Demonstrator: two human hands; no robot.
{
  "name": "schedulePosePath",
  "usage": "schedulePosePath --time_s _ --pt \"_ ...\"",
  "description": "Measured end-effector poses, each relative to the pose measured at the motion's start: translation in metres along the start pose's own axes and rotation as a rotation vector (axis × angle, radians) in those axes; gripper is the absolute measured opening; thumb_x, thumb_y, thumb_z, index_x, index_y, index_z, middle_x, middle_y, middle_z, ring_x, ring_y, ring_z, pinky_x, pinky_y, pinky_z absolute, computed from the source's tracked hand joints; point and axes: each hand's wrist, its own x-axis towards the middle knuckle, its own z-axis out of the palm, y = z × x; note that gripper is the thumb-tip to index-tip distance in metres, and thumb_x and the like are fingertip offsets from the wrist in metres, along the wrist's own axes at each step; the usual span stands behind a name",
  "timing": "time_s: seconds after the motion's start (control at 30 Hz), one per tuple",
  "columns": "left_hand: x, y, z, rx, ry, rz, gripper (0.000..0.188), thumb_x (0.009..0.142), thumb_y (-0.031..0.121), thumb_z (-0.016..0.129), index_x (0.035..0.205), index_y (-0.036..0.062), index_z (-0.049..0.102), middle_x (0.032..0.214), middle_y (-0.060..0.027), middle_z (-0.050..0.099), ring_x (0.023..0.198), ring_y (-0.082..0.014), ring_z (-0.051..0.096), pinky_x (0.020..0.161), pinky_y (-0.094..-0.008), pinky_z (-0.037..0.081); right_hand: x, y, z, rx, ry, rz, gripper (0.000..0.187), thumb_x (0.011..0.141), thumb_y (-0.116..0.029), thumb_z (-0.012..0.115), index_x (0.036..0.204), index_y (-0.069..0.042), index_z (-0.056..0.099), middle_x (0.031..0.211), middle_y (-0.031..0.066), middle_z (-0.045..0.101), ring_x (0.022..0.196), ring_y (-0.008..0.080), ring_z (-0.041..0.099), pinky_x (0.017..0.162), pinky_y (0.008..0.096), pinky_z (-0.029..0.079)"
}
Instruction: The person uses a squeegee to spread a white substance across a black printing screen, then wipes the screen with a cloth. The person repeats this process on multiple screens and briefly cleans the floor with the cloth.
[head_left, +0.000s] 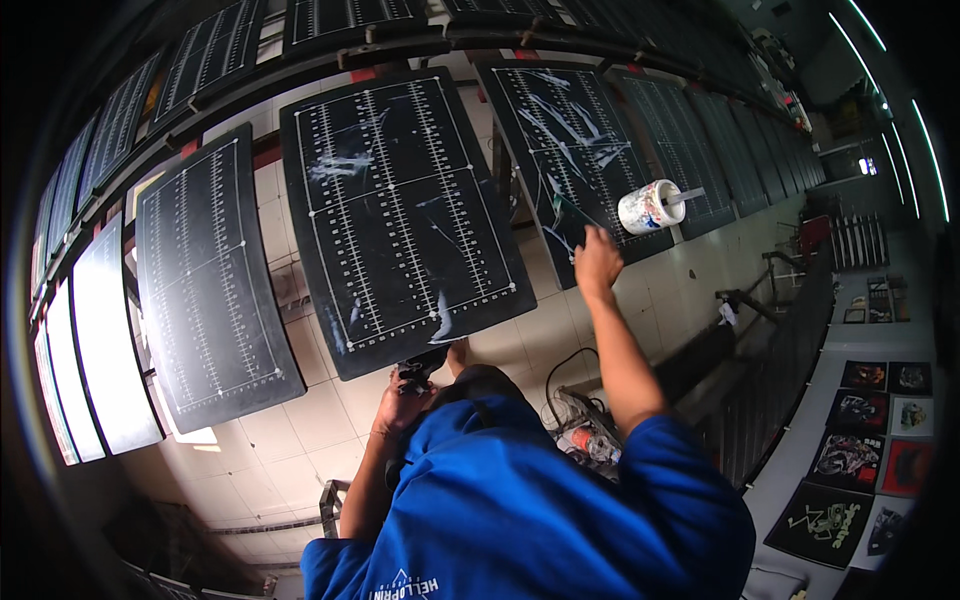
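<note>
My right hand is closed on a thin, dark green, flat scraper at the near edge of a black board printed with white ruler grids. Milky white streaks run across that board. Just right of the hand, a paint-smeared white tub stands on the board, with a pale flat stick jutting out. My left hand, low in front of me, is closed around a black object whose kind I cannot make out. It is beside the near edge of the middle gridded board, which carries white smears.
Another gridded board lies to the left, beside bright white panels. More boards line a dark rail at the back. A metal frame and cable are near my right side. Printed pictures lie at the far right.
</note>
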Motion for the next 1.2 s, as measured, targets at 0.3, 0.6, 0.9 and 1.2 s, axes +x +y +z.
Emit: schedulePosePath --time_s 0.3,0.6,0.9,1.2 --pt "0.02 -0.008 0.025 -0.138 0.046 -0.125 0.047 0.089 0.02 0.055 0.133 0.0115 0.044 0.113 -0.0162 0.059 0.101 -0.0306 0.061 0.095 -0.0454 0.048 -0.075 0.028 0.006 -0.06 -0.113 0.044 0.063 0.072 -0.015 0.081 0.128 -0.005 0.054 0.12 0.0091 0.054 0.113 0.0277 0.056 0.083 0.0365 0.057" --pt "0.029 -0.018 0.019 1.025 0.07 0.278 0.03 0.079 0.014 0.08 0.1 0.005 0.061 0.088 -0.0063 0.066 0.083 -0.0163 0.062 0.076 -0.0303 0.052 -0.063 0.011 -0.081 0.247 -0.151 -0.101 0.028 0.076 -0.014 0.07 0.104 -0.009 0.066 0.099 0.0115 0.067 0.089 0.0352 0.066 0.075 0.0457 0.052" --pt "0.009 -0.011 0.01 -0.284 -0.165 -0.044 0.042 0.093 0.015 0.05 0.135 0.015 0.046 0.117 -0.0105 0.056 0.099 -0.0239 0.057 0.089 -0.0438 0.049 -0.084 -0.134 -0.11 0.606 -0.337 -0.709 0.035 0.07 -0.005 0.069 0.105 -0.013 0.069 0.103 0.0027 0.069 0.092 0.0271 0.067 0.078 0.0419 0.053" --pt "-0.004 -0.004 0.027 -0.34 -0.184 -0.052 0.046 0.093 0.011 0.049 0.138 0.0167 0.043 0.12 -0.0086 0.056 0.104 -0.0244 0.056 0.092 -0.0422 0.047 -0.203 -0.108 -0.062 0.389 -0.076 -0.829 0.033 0.082 -0.007 0.059 0.114 -0.011 0.067 0.113 0.0003 0.065 0.108 0.0195 0.061 0.093 0.0346 0.047"
